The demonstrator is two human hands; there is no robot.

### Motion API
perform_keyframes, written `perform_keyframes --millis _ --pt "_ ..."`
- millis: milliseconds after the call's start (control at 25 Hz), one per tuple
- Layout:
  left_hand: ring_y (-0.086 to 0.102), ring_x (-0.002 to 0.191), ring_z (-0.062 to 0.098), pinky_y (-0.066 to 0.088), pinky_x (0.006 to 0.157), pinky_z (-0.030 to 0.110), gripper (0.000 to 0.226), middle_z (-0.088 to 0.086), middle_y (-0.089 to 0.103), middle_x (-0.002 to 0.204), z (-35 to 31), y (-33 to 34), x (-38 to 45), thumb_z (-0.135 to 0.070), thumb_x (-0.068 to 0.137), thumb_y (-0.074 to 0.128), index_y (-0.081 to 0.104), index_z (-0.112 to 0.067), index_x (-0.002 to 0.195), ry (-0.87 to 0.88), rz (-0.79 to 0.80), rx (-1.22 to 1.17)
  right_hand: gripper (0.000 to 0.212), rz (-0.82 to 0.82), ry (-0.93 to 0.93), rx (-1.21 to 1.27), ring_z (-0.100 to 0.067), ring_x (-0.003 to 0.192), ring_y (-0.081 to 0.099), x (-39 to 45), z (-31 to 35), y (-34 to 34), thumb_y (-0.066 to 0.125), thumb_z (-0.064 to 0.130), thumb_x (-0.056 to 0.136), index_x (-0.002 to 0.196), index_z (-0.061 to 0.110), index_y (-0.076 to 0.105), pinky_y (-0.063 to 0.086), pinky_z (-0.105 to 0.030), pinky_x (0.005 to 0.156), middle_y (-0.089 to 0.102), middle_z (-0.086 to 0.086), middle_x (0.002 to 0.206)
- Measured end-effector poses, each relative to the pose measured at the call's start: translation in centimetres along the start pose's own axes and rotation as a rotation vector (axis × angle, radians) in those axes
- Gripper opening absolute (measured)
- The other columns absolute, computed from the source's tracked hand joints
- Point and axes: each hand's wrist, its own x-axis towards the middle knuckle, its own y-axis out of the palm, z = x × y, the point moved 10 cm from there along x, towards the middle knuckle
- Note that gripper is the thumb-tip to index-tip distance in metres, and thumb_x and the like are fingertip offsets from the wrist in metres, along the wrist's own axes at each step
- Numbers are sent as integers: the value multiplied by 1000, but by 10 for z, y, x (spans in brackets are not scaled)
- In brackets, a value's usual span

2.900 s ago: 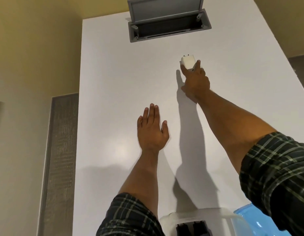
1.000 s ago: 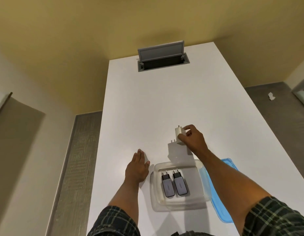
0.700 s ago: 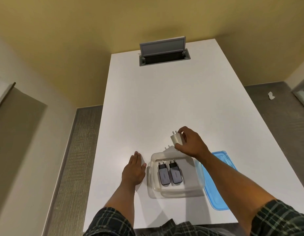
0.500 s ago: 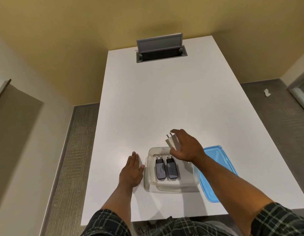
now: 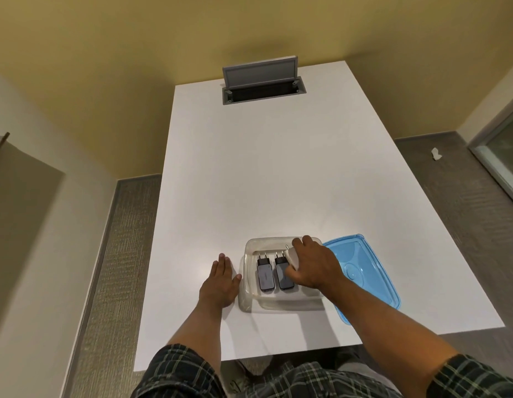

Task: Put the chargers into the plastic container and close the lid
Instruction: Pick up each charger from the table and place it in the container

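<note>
A clear plastic container (image 5: 251, 300) sits on the white table near its front edge. Two dark grey chargers (image 5: 265, 275) (image 5: 282, 278) lie side by side inside it, prongs pointing away from me. My right hand (image 5: 314, 267) is inside the container, closed around a white charger (image 5: 292, 257) just right of the grey ones; most of that charger is hidden by my fingers. My left hand (image 5: 221, 281) lies flat on the table, fingers together, touching the container's left side. The blue lid (image 5: 361, 268) lies upside down to the right of the container.
The white table (image 5: 278, 173) stretches away to an open grey cable hatch (image 5: 262, 84) at its far end. Grey carpet runs along both sides, with a scrap of white paper (image 5: 435, 153) on the floor at the right. A yellow wall stands behind.
My right hand carried the white charger from the far part of the table back to me and lowered it into the container. My left hand stayed flat beside the container.
</note>
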Motion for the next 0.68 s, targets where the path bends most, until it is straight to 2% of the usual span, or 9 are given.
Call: perform_keyframes --millis 120,360,520,680 --pt "-9 159 23 13 129 43 67 6 -15 170 6 3 -7 -40 111 22 -5 -6 162 -2 26 8 51 68 73 -37 -32 83 65 -2 -7 20 57 44 73 113 13 55 38 -30 58 60 -9 102" --pt "-8 159 19 17 128 46 67 -1 -17 170 10 10 -18 -42 110 22 -5 -12 163 -46 51 -12 44 113 171 -3 -34 93 66 0 -13 43 57 41 83 113 10 54 50 -35 68 61 -13 108" --pt "-8 159 19 17 128 46 67 -1 -17 170 10 13 -23 -43 110 22 -5 -12 163 -59 59 -21 38 132 164 -1 -32 95 66 2 -11 52 53 38 89 115 10 54 45 -32 64 60 -13 111" --pt "-6 160 21 16 128 45 67 0 -15 171 10 14 -25 -42 110 22 -4 -11 163 -57 51 -36 39 198 99 -19 -34 101 64 9 -9 56 54 24 86 122 8 50 51 -38 73 56 -16 117"
